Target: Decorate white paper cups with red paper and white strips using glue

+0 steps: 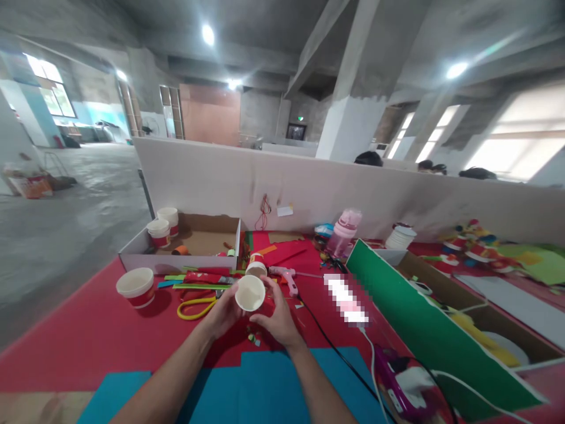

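Between my hands a white paper cup (250,293) is tilted so that its open mouth faces me, its inside pale. My left hand (224,313) is wrapped round its left side. The fingers of my right hand (279,315) curve against its right side, with the thumb low near the rim. Just behind it lies another paper cup (256,268) with a red and orange band. A pink glue gun (289,280) rests to the right. Yellow-handled scissors (194,308) lie left of my left hand, beside green paper strips (198,287).
A larger paper bowl (136,287) stands at the left. Behind it, a cardboard box (176,262) holds stacked cups (159,231). Blue sheets (265,377) cover the near edge. Rightward are a pink bottle (344,232), a green-sided box (410,318) and a purple power strip (397,383) with cables.
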`<action>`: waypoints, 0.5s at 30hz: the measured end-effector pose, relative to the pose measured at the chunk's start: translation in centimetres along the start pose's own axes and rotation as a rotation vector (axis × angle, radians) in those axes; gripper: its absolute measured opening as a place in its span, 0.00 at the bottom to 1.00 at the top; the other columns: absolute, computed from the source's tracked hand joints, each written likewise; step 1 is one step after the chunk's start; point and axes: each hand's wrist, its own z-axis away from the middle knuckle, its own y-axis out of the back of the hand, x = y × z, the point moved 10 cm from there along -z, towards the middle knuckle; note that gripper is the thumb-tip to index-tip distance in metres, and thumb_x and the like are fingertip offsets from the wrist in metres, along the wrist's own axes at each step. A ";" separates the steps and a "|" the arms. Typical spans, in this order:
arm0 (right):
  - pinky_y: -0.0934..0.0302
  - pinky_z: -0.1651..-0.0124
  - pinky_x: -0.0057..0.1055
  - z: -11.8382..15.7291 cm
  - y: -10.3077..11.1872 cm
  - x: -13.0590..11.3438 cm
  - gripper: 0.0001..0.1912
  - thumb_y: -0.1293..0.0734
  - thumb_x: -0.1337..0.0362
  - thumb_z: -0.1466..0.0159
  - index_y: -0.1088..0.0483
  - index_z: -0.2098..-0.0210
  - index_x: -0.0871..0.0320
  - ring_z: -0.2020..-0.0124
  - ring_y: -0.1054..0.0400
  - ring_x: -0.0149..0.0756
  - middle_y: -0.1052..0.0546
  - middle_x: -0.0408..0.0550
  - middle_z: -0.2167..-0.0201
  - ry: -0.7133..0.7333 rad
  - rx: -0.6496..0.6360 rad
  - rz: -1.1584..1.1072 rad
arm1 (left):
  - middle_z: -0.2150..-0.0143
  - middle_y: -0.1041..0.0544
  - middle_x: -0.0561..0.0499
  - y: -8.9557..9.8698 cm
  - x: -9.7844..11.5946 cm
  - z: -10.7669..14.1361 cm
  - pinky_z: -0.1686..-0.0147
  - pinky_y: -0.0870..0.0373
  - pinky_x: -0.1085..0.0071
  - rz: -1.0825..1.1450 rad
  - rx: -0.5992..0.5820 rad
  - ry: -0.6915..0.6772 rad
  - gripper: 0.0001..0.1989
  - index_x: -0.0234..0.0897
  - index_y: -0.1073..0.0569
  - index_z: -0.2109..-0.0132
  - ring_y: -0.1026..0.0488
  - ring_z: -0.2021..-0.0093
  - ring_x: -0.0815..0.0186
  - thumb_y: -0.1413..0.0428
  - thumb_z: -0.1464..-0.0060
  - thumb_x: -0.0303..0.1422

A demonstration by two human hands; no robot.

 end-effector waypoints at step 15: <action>0.40 0.46 0.43 -0.2 1.6 -0.6 0.27 0.30 0.64 0.46 0.38 0.48 0.59 0.49 0.36 0.48 0.30 0.56 0.51 0.078 0.116 0.370 | 0.76 0.32 0.53 -0.2 3.5 0.4 0.72 0.41 0.73 -0.729 0.024 -0.211 0.20 0.35 0.30 0.72 0.37 0.74 0.68 0.49 0.44 0.48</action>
